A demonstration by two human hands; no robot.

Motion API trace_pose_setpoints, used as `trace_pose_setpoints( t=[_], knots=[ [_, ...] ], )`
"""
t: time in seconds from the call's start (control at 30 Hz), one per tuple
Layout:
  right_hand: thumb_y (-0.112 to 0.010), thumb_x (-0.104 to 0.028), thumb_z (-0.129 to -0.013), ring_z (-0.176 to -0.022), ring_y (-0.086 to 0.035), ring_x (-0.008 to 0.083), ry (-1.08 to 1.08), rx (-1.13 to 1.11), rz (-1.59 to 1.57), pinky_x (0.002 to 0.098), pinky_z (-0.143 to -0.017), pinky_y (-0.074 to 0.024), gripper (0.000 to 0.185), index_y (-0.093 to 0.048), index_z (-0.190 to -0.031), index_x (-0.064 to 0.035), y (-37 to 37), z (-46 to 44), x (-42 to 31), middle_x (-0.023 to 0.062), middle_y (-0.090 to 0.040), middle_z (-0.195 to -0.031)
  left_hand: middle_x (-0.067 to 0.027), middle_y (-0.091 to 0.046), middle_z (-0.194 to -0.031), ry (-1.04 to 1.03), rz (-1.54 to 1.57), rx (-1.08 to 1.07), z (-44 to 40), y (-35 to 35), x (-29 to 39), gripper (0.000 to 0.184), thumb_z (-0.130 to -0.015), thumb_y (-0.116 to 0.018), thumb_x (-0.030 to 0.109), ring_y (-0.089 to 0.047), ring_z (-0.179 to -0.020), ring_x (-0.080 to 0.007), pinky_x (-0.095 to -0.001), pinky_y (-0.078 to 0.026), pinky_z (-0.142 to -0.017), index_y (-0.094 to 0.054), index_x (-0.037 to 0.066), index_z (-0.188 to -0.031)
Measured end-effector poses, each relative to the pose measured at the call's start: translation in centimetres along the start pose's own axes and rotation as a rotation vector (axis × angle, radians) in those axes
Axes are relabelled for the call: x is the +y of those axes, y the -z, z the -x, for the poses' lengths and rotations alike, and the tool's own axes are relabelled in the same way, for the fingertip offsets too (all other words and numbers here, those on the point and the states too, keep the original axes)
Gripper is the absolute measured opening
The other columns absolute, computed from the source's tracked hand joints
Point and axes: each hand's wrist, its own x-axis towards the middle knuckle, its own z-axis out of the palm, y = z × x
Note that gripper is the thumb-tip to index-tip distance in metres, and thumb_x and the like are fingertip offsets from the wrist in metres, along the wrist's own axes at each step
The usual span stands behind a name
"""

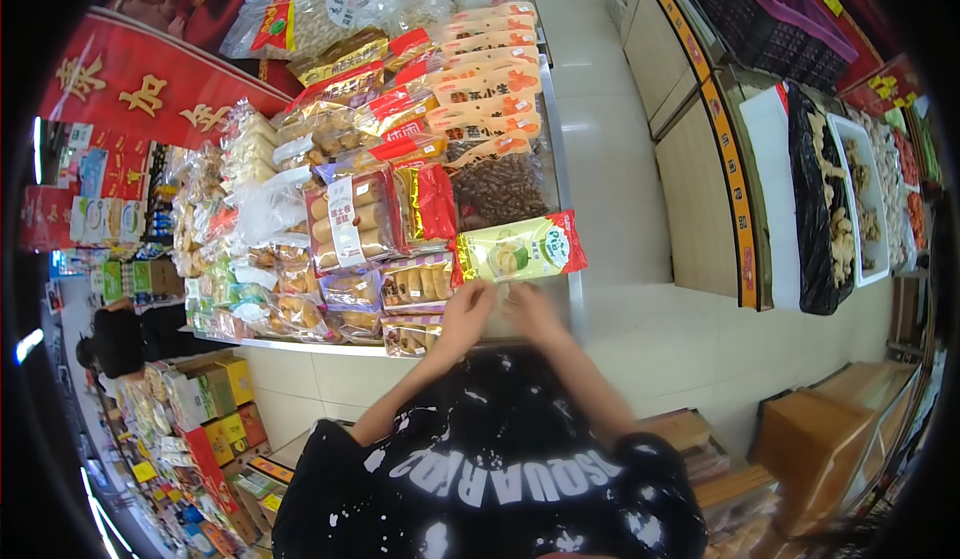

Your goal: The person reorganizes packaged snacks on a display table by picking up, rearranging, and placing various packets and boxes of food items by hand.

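Note:
A light green snack packet [512, 250] with red and yellow ends lies at the near corner of the display table, below a clear bag of dark brown pieces [500, 187]. My left hand [470, 314] is at the packet's lower left edge, its fingers curled together; what they hold, if anything, is hidden. Close beside it, my right hand [533, 314] is smeared by motion just under the packet, so its grip does not show. To the left of my left hand are stacked packs of small filled cakes [418, 283] and a pack of rolls [352, 221].
The table's metal edge [571, 169] runs along the right, with a tiled aisle [600, 129] beyond it. Across the aisle stand wooden cabinets [705, 199] and a white tray [862, 199] of dried goods. Another person [140, 339] is at the far left. Cardboard boxes [815, 444] sit at lower right.

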Motion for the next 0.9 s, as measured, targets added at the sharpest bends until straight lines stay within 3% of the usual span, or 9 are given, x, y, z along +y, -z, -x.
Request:
trace_pose_setpoints(
  t=[0.03,0.1,0.17,0.23,0.4,0.47,0.67,0.73,0.9],
  knots=[
    [-0.063,-0.024,-0.091,-0.097,-0.064,0.0161,-0.167,0.101,0.013,0.0305,-0.086,-0.0505,0.040,-0.056,-0.125,-0.0037,1.4,0.1,0.2,0.0052,-0.065,-0.101,-0.0098,-0.065,-0.101,0.002,0.013,0.014,0.4,0.8,-2.1,0.036,-0.093,-0.059,0.030,-0.064,-0.090,-0.0225,-0.0319,-0.051,-0.077,-0.059,0.001,-0.114],
    [-0.063,-0.023,-0.091,-0.090,-0.065,0.0139,0.164,0.045,0.271,0.0284,-0.082,-0.0506,0.040,-0.057,-0.125,-0.0021,1.0,5.6,-5.8,0.0045,-0.067,-0.099,-0.0117,-0.063,-0.109,0.548,0.426,-0.076,1.2,2.1,-5.9,0.042,-0.094,-0.057,0.035,-0.063,-0.095,-0.0260,-0.0380,-0.052,-0.082,-0.055,0.002,-0.120],
    [-0.061,-0.022,-0.092,-0.098,-0.063,0.0153,0.353,0.289,0.481,0.0289,-0.086,-0.0492,0.040,-0.057,-0.125,-0.0003,0.7,5.8,-11.1,0.0090,-0.067,-0.112,-0.0194,-0.055,-0.127,0.596,0.548,-0.116,0.9,2.0,-8.0,0.060,-0.094,-0.056,0.043,-0.057,-0.112,-0.0321,-0.0443,-0.049,-0.093,-0.042,0.002,-0.136],
    [-0.063,-0.019,-0.093,-0.084,-0.059,0.0129,0.800,0.429,0.357,0.0312,-0.079,-0.0493,0.028,-0.064,-0.113,0.0005,0.5,2.7,-14.2,0.0021,-0.065,-0.091,-0.0241,-0.041,-0.142,0.632,0.851,-0.192,-0.1,1.3,-6.7,0.075,-0.094,-0.055,0.049,-0.045,-0.129,-0.0339,-0.0469,-0.041,-0.104,-0.027,0.003,-0.147],
    [-0.062,-0.021,-0.093,-0.099,-0.060,0.0162,0.563,0.163,0.505,0.0314,-0.087,-0.0483,0.032,-0.062,-0.117,-0.0005,4.7,-6.6,-14.9,0.0082,-0.065,-0.105,-0.0260,-0.035,-0.145,0.730,1.165,-0.036,-3.3,-1.4,-8.4,0.078,-0.092,-0.061,0.045,-0.039,-0.134,-0.0357,-0.0486,-0.034,-0.112,-0.025,0.005,-0.148],
    [-0.062,-0.023,-0.093,-0.103,-0.059,0.0160,0.435,-0.004,0.613,0.0302,-0.090,-0.0476,0.036,-0.060,-0.122,-0.0010,4.4,-6.5,-14.1,0.0088,-0.063,-0.109,-0.0213,-0.041,-0.140,0.485,1.272,-0.107,-4.9,-2.4,-10.8,0.068,-0.092,-0.064,0.038,-0.041,-0.131,-0.0332,-0.0483,-0.032,-0.113,-0.033,0.007,-0.144],
    [-0.068,-0.021,-0.089,-0.091,-0.061,0.0156,0.512,0.195,0.645,0.0320,-0.081,-0.0517,0.037,-0.060,-0.118,0.0008,7.4,-6.5,-10.9,0.0098,-0.064,-0.106,-0.0115,-0.049,-0.134,0.537,1.270,-0.106,-6.0,-3.4,-8.5,0.050,-0.093,-0.062,0.033,-0.045,-0.127,-0.0276,-0.0452,-0.030,-0.114,-0.046,0.009,-0.134],
    [-0.070,-0.028,-0.088,-0.112,-0.056,0.0219,0.534,0.256,0.602,0.0348,-0.098,-0.0434,0.048,-0.056,-0.125,0.0003,7.0,-6.4,-10.8,0.0155,-0.062,-0.119,-0.0110,-0.050,-0.132,0.508,1.294,-0.102,-6.8,-3.2,-9.1,0.048,-0.093,-0.061,0.031,-0.045,-0.127,-0.0266,-0.0447,-0.031,-0.114,-0.047,0.009,-0.133],
    [-0.069,-0.028,-0.089,-0.115,-0.054,0.0222,0.626,0.404,0.636,0.0348,-0.097,-0.0441,0.067,-0.039,-0.140,0.0036,6.6,-6.0,-9.4,0.0181,-0.054,-0.129,-0.0097,-0.055,-0.129,0.417,1.355,-0.070,-7.4,-2.1,-7.2,0.040,-0.094,-0.056,0.022,-0.050,-0.124,-0.0239,-0.0440,-0.036,-0.110,-0.050,0.007,-0.130]
  ],
)
